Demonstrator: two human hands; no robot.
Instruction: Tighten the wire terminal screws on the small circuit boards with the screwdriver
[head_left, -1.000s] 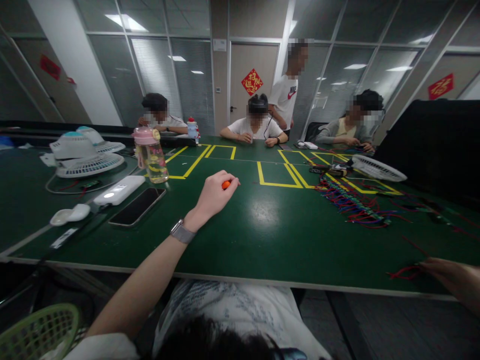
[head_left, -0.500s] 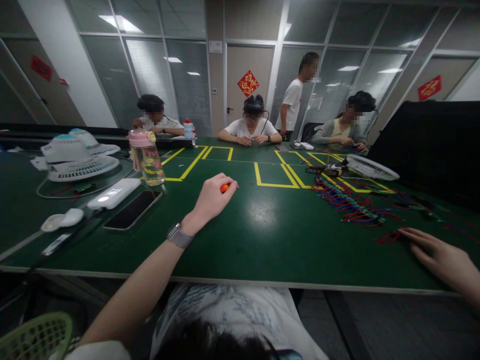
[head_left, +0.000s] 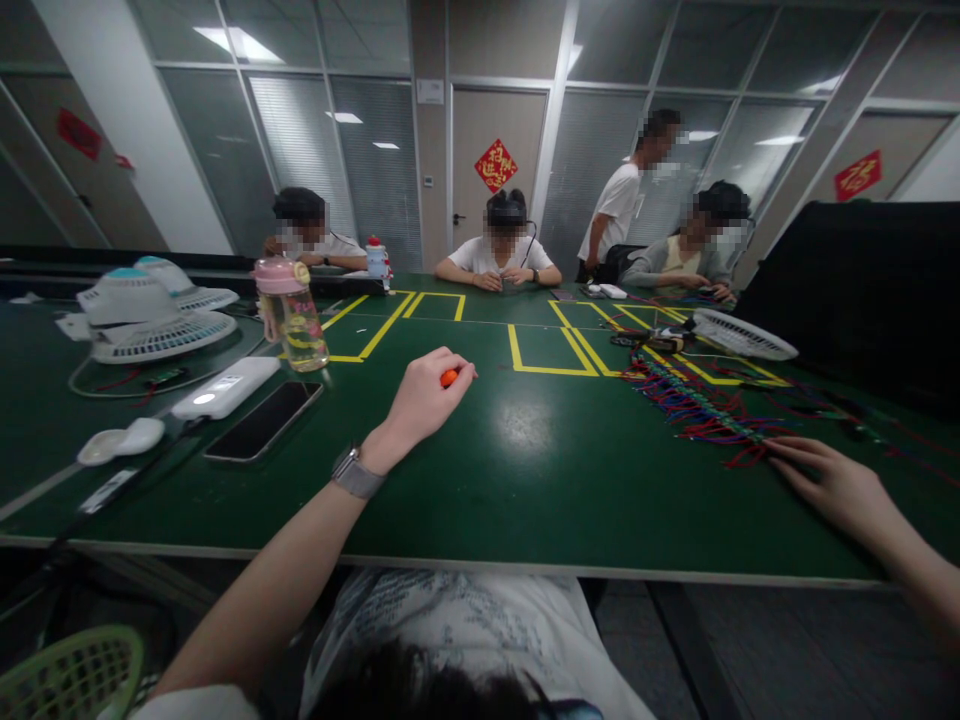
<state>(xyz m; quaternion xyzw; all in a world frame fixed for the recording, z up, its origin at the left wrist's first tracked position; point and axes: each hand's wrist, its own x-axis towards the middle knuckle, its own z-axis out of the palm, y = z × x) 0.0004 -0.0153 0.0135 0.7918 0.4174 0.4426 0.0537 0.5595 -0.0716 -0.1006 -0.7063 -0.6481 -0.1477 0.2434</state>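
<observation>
A: Right hand (head_left: pixel 840 482), lower right of the frame, fingertips at the red wires (head_left: pixel 744 460) by the near end of the row of wired boards (head_left: pixel 694 402)! Is that grip pinching one?

B: Can't tell; the fingers hide it. The left hand (head_left: pixel 421 402), mid-frame, curls round an orange object (head_left: pixel 448 378).

A: And the neat way to work there?

B: Low and light, I'd say: fingertips close to the counter (head_left: pixel 600 500), loose wires kept from hooking their neighbours, left hand well clear.

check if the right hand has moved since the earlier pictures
Yes. Against the yellow tape, the right hand has moved leftward and away from the table's near edge, its fingertips now by the near end of the wire bundle.
</observation>
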